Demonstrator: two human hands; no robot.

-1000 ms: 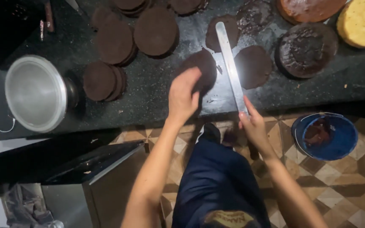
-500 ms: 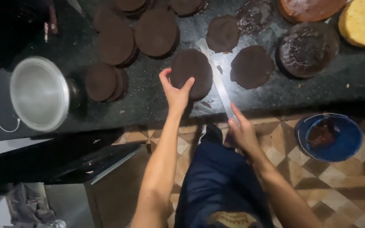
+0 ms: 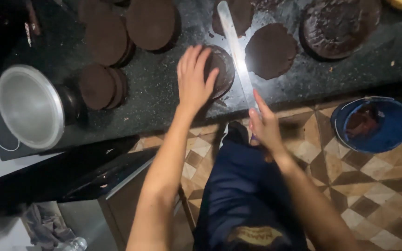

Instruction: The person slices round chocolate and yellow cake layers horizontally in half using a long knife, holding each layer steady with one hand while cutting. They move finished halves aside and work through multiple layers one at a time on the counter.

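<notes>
My left hand [image 3: 195, 79] lies flat, fingers spread, on top of a round dark chocolate cake layer [image 3: 222, 69] near the front edge of the black stone counter [image 3: 159, 93]. My right hand [image 3: 264, 123] grips the handle of a long shiny knife [image 3: 236, 51]. Its blade runs up along the right side of that layer, between it and another dark round layer [image 3: 271, 50]. The handle itself is hidden inside my fist.
Several more dark round layers [image 3: 150, 23] sit at the back left, and two stacked ones [image 3: 99, 86] stand beside a round metal pan [image 3: 30, 106]. A crumbly cake [image 3: 340, 25] is at the back right. A blue bucket [image 3: 373, 123] stands on the patterned tile floor.
The view has moved closer. My left hand went from the layer's left edge to flat on top of it. The knife blade swung up and now points away beside the layer.
</notes>
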